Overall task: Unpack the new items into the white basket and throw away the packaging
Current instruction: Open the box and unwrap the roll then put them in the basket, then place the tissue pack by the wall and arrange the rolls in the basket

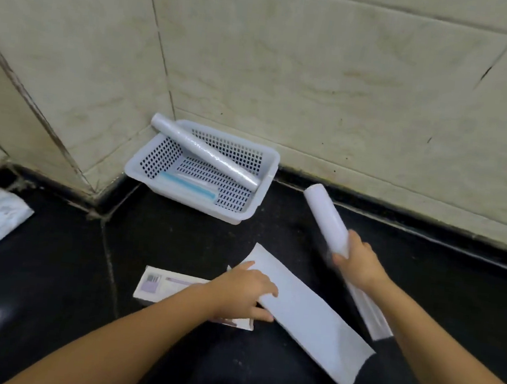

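White roll [327,220] in right hand [359,265]; box [156,284] print unreadable.

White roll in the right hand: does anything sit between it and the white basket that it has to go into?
Nothing visible does. The right hand holds the white roll above bare black counter, just right of the white basket. Inside the basket, another roll leans diagonally across the rim and a blue-striped packet lies flat, leaving little room.

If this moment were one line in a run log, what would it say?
right hand: holds white roll | left hand: on empty carton | white basket: one roll inside | step: unpacking
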